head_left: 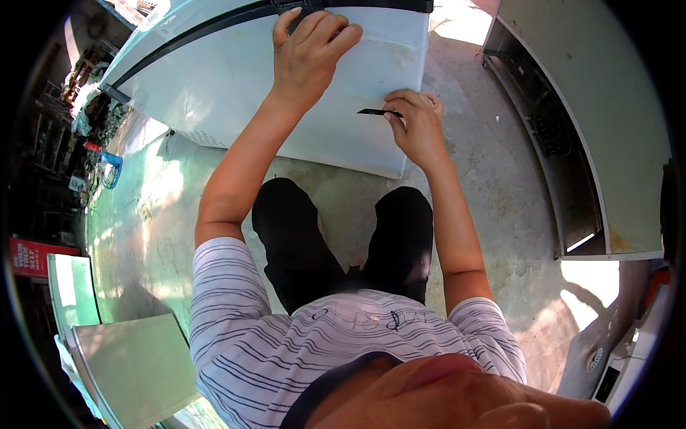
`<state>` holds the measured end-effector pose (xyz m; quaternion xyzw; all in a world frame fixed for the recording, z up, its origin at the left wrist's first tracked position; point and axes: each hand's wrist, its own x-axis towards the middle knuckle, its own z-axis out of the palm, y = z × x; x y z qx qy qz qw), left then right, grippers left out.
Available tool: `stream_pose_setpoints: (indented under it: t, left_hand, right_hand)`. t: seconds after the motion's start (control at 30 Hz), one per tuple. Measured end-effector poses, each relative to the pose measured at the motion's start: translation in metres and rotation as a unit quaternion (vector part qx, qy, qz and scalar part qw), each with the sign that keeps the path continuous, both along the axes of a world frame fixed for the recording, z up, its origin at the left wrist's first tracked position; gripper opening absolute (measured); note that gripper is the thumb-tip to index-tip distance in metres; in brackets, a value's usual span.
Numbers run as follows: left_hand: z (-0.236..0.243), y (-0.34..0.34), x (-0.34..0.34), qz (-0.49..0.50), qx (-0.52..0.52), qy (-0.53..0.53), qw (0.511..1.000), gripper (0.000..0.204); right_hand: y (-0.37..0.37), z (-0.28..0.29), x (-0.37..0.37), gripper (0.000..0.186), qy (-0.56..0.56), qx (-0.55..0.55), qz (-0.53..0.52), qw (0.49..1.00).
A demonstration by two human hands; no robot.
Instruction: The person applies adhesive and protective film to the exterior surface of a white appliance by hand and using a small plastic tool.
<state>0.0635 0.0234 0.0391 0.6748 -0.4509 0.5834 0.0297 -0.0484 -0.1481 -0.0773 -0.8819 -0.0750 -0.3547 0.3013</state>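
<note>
A large white appliance (pixel 336 129), boxy like a chest freezer, stands before me with a black trim strip (pixel 221 28) along its upper edge. My left hand (pixel 307 53) is at that edge, its fingers curled over a black fitting in the trim; part of the fitting is hidden beneath them. Lower down, my right hand (pixel 418 125) rests close to the appliance's right side. Between its thumb and fingers it pinches a thin, dark blade-like strip (pixel 370 111) whose slanted tip points left, in front of the white panel.
On the right lies a grey-green cabinet shell (pixel 622 143) with a dark open side. Pale green panels (pixel 136 365) stand at the lower left, near a red box (pixel 36 257). A blue object (pixel 111 161) and clutter line the left. The concrete floor (pixel 486 164) has sunlit patches.
</note>
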Motion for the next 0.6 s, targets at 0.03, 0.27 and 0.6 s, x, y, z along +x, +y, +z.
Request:
stream_pose_setpoints:
  t: [0.03,0.27,0.6]
  left_hand:
    - [-0.002,0.000,-0.001,-0.004,0.006,0.010,1.000,0.023]
    - [-0.026,0.000,-0.023,-0.016,0.019,0.114,0.993,0.022]
    - [-0.061,-0.002,-0.042,-0.086,-0.044,0.207,0.974,0.020]
  right_hand:
    - [0.000,0.000,0.000,0.006,0.008,-0.001,-0.006,1.000]
    - [0.004,-0.001,-0.001,0.007,0.015,0.001,-0.020,1.000]
    - [0.003,0.000,-0.003,0.007,0.017,-0.006,-0.020,1.000]
